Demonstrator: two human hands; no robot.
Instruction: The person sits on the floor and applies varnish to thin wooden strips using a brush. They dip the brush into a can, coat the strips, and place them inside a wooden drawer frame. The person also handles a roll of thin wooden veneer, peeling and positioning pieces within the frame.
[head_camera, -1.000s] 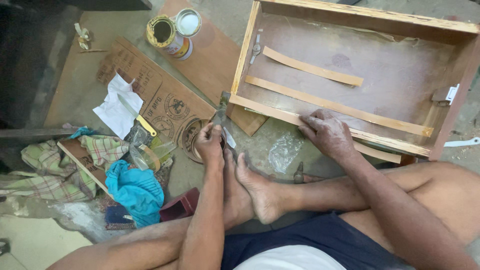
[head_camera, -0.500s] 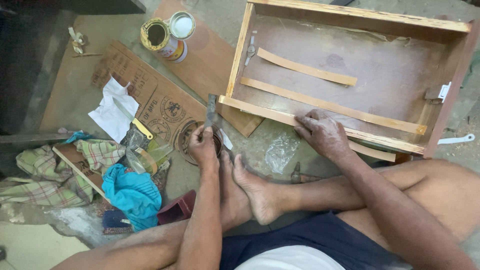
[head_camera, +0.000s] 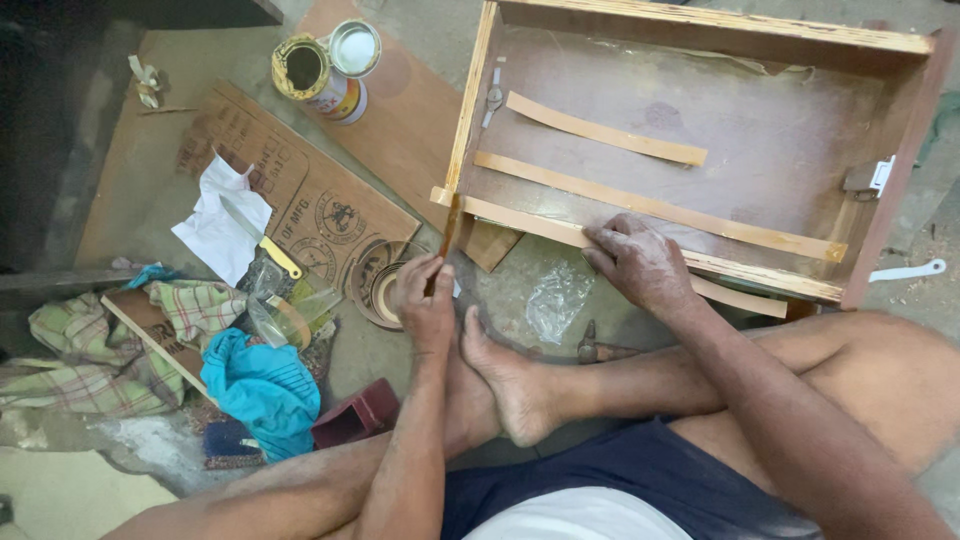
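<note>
Head view: left hand (head_camera: 425, 305) is closed on a brown-handled tool (head_camera: 447, 235) at the wooden drawer (head_camera: 700, 130) corner. Right hand (head_camera: 640, 265) presses flat, fingers open, on the near drawer rail, gripping nothing.

1. My left hand (head_camera: 425, 300) is closed in a fist, knuckles up, forearm stretched straight forward.
2. My right hand (head_camera: 637, 262) lies palm down, fingers spread flat, arm angled in from the right.

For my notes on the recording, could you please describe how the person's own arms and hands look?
Both arms are bare, with no sleeves, gloves, watch or rings visible. The right hand looks dusty, with pale powder over its back and fingers; the left hand looks cleaner.
</note>
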